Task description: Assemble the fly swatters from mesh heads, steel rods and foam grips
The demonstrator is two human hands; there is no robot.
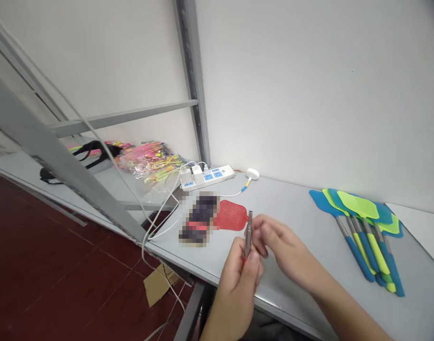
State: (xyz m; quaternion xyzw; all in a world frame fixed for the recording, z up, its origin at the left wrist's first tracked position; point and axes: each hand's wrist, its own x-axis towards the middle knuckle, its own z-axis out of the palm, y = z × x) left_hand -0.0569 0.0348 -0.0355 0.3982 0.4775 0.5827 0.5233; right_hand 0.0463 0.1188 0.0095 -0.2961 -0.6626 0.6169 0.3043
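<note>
My left hand (240, 284) is wrapped round a metal telescopic rod (249, 235), which points up with its narrow, open end at the top. A bit of red shows at the rod's base, between thumb and fingers. Close on the right is my right hand (282, 244), its fingers curled in behind the rod; what they hold, if anything, is hidden. A red mesh fly swatter head (232, 215) shows just behind the rod, its thin neck reaching toward my right fingertips. Whether they touch it I cannot tell.
On the right lies a pile of blue and green fly swatters (367, 232). A blurred-out phone-like object (200, 220) is left of the red head. Behind are a power strip (217, 175) with cables and a white plug-like device (252, 174). Bagged colourful items (149, 158) lie beyond a metal post (78, 166).
</note>
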